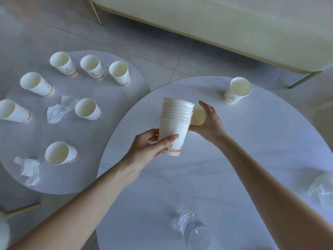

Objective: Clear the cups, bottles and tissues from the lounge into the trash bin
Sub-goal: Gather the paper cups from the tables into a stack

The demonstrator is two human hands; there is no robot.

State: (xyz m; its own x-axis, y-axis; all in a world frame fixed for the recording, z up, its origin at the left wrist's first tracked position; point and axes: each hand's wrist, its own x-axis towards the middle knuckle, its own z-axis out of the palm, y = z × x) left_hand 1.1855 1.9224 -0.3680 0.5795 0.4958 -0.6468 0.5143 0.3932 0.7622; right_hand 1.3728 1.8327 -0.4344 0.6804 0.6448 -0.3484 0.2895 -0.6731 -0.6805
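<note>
Head view, left to right. A lower round side table [81, 134] is being shown at the left, with seven loose paper cups [88, 109] being borne upright on it, apart from one another. Two crumpled tissues are also being carried by this top: one tissue [60, 109] between the cups near the middle, the other tissue [28, 168] at the near left edge.

At the centre, a stack of nested paper cups [173, 127] is being held upright above the larger round table [234, 159]. The stack is being gripped low on its wall by the left hand [153, 143], with the thumb pressed across the front and the fingers curled round the far side. Just beside the stack's rims, a single paper cup [199, 116] is being held tilted, mouth toward the camera, by the right hand [209, 121], whose fingers are wrapped round it.

Further right, a lone paper cup [237, 90] is being borne upright near the far edge of the larger table. A clear plastic bottle [196, 230] is being shown lying at the near edge, and a third crumpled tissue [322, 188] at the right edge. A pale sofa [216, 24] is being shown beyond both tables.
</note>
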